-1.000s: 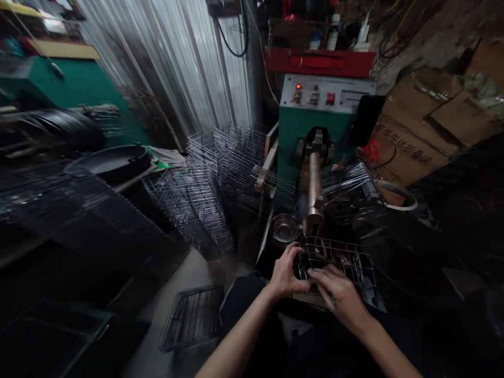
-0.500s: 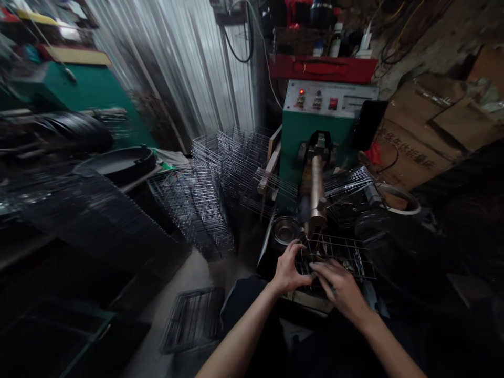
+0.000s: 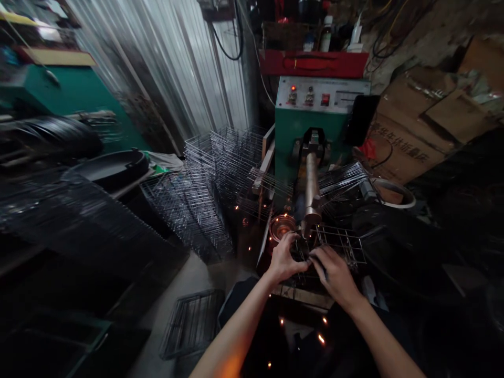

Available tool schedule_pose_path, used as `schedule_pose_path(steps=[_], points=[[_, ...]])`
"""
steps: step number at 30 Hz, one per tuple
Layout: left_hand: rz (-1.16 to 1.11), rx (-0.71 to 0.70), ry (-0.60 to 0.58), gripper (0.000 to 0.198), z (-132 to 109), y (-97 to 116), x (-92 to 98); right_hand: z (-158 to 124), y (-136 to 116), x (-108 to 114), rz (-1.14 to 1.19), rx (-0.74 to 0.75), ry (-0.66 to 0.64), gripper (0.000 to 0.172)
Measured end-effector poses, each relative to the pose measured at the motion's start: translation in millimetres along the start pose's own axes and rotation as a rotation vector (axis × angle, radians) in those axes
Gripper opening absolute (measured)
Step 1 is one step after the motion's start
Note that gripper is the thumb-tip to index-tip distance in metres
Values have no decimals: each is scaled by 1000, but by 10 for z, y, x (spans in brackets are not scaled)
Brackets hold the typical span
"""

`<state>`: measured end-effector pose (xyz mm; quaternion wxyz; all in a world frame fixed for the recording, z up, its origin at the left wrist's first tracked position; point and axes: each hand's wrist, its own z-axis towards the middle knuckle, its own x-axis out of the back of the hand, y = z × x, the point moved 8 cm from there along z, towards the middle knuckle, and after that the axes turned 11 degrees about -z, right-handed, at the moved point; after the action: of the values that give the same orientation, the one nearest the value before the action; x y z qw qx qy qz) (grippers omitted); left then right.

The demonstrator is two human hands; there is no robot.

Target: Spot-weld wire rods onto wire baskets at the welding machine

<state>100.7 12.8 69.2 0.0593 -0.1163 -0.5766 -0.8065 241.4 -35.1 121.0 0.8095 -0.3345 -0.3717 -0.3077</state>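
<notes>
A wire grid lies under the electrode arm of a green spot welder. My left hand grips the grid's near left part, thumb and fingers curved around it. My right hand pinches at the near edge close to my left thumb; what exactly lies between its fingertips is too dark to make out. The electrode tip comes down just beyond my fingers. Orange sparks fly around the tip and past both forearms. A round metal dish, lit orange, sits just left of the tip.
Stacked wire racks stand left of the welder, and another wire rack lies on the floor. Loose wire rods and a white-rimmed bucket are to the right. Behind them leans a cardboard box. A red tray tops the welder.
Sparks have burst from the welding point, and the dish now glows orange. The view has shifted slightly, and the grid sits a little differently under the electrode. Both hands keep their places at it.
</notes>
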Motion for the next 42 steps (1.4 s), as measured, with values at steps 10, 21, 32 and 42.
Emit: schedule_pose_path(steps=[10,21,32,42], points=[[65,14,19,64,60,-2,66,91,104,11,39,-73,58,10],[91,20,-66,68,474,-244,129,304,404,-104,-129,-97,67,14],[109,33,-88,69,539,-228,156,403,390,-84,-54,-87,81,18],[-194,406,-266,165,-148,-1586,355,-397,764,192,262,-393,-1,25]])
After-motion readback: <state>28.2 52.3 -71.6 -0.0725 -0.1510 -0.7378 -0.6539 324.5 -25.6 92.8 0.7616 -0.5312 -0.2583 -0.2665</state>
